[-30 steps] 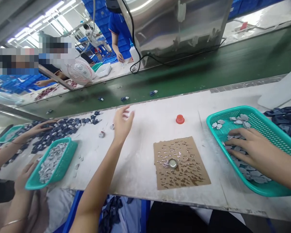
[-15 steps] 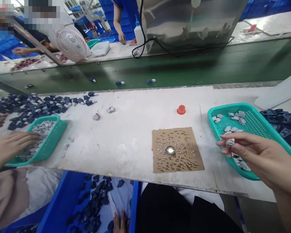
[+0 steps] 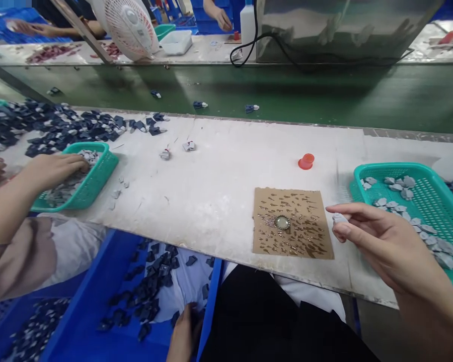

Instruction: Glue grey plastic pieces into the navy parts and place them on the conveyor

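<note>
My right hand point(image 3: 385, 241) pinches a small pale grey piece point(image 3: 338, 218) between thumb and fingertips. It is held just right of a brown cardboard square point(image 3: 266, 241), which is covered in wet, glossy dabs. A round metal bottle cap point(image 3: 283, 222) lies on that square. To the right, a green basket point(image 3: 434, 176) holds more pale grey pieces point(image 3: 426, 234). At the bottom, my left hand point(image 3: 183, 332) reaches into a blue bin point(image 3: 86, 306) among dark blue pieces point(image 3: 151, 286). Its fingers look curled, and shadow hides what is in them.
A red cup-like cap point(image 3: 306, 161) stands on the white tabletop point(image 3: 219, 176). At left, a co-worker's hand point(image 3: 60, 168) is in another green basket point(image 3: 98, 186), near a heap of dark pieces point(image 3: 83, 125). Beyond the table edge runs a green belt point(image 3: 305, 95) carrying several pieces.
My right hand has moved left from over the green basket towards the cardboard, still pinching the grey piece. My left hand has turned and curled in the bin. The view has shifted.
</note>
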Motion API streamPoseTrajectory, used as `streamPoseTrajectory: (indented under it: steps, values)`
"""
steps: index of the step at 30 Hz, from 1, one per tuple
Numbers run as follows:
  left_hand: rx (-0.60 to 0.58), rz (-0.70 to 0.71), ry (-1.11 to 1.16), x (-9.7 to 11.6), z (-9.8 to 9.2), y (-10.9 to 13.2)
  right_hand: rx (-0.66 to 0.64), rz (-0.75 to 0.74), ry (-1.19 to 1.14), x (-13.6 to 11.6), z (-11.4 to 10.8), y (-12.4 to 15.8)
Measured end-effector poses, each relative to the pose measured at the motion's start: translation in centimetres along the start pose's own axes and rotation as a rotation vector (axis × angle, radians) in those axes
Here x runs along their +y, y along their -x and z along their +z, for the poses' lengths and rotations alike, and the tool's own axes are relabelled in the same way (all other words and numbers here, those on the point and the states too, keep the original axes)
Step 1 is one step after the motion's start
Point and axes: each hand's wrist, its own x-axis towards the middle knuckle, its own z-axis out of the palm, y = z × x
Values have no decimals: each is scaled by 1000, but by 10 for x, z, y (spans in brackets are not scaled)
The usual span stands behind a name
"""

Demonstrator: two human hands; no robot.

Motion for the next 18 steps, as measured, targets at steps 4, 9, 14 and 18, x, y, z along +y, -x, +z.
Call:
streamPoseTrajectory:
  steps: [4,9,14,18]
  values:
    - [32,-57,175,4,-12,-11,-48,-37,122,-7,7,-4]
    - [60,-174,492,24,-66,-10,-158,-126,333,-10,14,-16]
    - [128,-16,1258,108,-121,24,-176,-215,543,6,24,-27]
    - [-108,206,1510,190,-123,41,-143,-348,676,21,37,-30]
